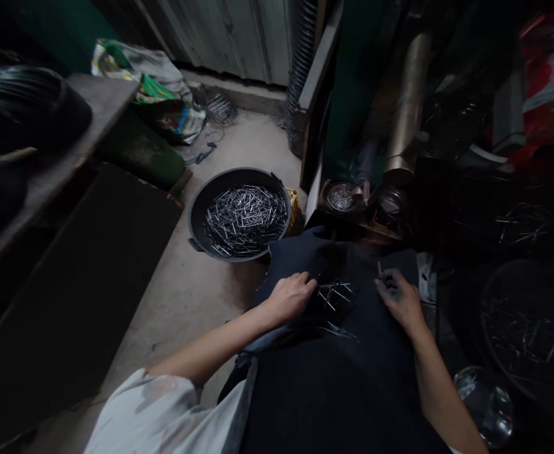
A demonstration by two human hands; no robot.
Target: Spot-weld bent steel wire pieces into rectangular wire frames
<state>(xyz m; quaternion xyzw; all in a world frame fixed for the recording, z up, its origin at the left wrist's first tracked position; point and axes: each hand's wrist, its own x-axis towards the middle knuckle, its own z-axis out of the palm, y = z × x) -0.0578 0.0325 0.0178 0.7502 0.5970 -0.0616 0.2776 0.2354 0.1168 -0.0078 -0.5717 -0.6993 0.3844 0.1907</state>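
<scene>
A dark blue cloth (376,353) covers my lap, with several thin metal pins (334,291) lying loose on it. My left hand (292,296) is closed at the left edge of these pins, back upward; its fingertips are hidden, so what it grips does not show. To the right, my right hand (402,299) is curled above the cloth, its fingers blackened. A short, thin grey piece (379,268) sticks up from its fingertips. Beyond my knees stands a round black basin (196,214) holding a heap of similar metal pins (248,217).
A small dish of metal bits (341,198) sits on a machine with a metal cylinder (407,107). At left are a bench (101,94) and a dark board (82,271). More pins lie in a dark container (527,328) at right, near a clear round vessel (485,403).
</scene>
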